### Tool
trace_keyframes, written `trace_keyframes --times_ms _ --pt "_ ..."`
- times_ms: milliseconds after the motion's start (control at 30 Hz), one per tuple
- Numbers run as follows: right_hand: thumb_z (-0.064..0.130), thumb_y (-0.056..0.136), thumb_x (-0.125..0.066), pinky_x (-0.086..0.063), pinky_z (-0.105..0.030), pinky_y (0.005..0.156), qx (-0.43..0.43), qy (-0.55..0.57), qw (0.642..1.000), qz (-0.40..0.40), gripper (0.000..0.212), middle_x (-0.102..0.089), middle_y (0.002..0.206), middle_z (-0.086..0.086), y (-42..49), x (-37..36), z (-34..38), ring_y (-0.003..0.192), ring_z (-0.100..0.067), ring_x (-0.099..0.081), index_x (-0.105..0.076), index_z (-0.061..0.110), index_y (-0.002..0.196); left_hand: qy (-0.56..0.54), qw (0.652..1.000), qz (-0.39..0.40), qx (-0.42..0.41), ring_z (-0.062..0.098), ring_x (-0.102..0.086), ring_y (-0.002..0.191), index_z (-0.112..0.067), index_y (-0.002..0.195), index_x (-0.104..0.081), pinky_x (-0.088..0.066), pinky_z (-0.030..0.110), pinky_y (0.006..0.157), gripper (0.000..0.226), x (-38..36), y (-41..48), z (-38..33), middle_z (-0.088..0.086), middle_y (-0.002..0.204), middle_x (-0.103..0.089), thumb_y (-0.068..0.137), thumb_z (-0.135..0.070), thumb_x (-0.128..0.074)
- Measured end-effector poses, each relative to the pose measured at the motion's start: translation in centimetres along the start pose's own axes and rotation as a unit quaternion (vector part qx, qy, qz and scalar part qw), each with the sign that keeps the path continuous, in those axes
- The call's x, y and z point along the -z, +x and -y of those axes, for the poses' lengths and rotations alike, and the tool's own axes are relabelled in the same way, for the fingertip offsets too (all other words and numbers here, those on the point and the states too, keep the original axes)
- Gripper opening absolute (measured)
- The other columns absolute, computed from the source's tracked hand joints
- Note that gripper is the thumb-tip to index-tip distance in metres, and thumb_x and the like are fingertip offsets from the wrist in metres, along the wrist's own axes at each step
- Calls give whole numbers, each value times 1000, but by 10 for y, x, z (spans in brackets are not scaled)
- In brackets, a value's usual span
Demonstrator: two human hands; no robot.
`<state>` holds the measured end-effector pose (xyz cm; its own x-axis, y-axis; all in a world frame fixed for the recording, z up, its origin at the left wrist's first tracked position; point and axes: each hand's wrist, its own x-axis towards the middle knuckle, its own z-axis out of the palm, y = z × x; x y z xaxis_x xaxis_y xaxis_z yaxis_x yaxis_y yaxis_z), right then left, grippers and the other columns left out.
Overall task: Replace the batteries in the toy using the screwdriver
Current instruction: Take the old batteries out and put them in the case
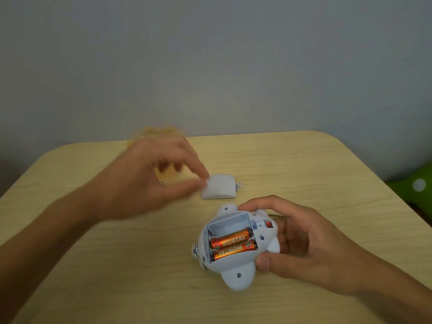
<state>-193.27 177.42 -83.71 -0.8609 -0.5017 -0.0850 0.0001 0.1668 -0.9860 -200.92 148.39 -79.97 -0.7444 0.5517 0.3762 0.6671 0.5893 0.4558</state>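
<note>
My right hand (311, 244) grips a white plastic toy (236, 274), turned belly up just above the table. Its battery compartment (230, 237) is uncovered. Two orange batteries (230, 245) lie in the nearer slots, and the far slot is empty. The white battery cover (219, 186) lies on the table behind the toy. My left hand (149, 181) is blurred and hovers left of the cover with fingers and thumb curved toward each other. Something orange shows between them, but I cannot tell if the hand holds it. A thin metal screwdriver shaft (277, 215) pokes out behind my right hand.
The wooden table (304, 164) has rounded far corners and stands against a grey wall. A blurred orange-yellow object (154, 133) sits behind my left hand. A green thing (413, 183) lies beyond the table's right edge.
</note>
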Motion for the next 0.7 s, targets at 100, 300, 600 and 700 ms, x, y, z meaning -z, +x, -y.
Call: trace_keyframes --times_ms 100,300,600,700 --pt "-4 88 -80 -61 -36 77 4 15 1000 7 57 -80 104 -17 2 1 -1 87 -31 -76 -61 26 133 -60 992 84 -67 14 -66 95 -32 102 -81 -52 31 77 20 -21 -20 -41 -13 102 -69 85 -44 -82" --pt "-6 89 -77 -61 -37 78 12 28 999 14 56 -79 105 -21 4 0 -1 89 -28 -77 -62 26 133 -33 990 107 -85 8 -59 99 -33 110 -78 -50 31 77 33 -40 -23 -42 -14 107 -63 84 -54 -80" --pt "-9 88 -77 -60 -35 75 6 23 1000 7 56 -80 101 -19 4 -2 1 87 -33 -77 -62 23 132 -15 987 95 -131 18 -50 82 -24 99 -65 -44 38 65 31 -51 -15 -52 -8 89 -53 89 -52 -70" --pt "-7 87 -79 -59 -30 70 3 20 1000 7 56 -81 98 -16 3 -3 3 82 -26 -77 -64 26 130 -34 986 99 -132 16 -49 83 -24 99 -60 -43 39 66 28 -52 -16 -50 -11 91 -49 88 -47 -73"
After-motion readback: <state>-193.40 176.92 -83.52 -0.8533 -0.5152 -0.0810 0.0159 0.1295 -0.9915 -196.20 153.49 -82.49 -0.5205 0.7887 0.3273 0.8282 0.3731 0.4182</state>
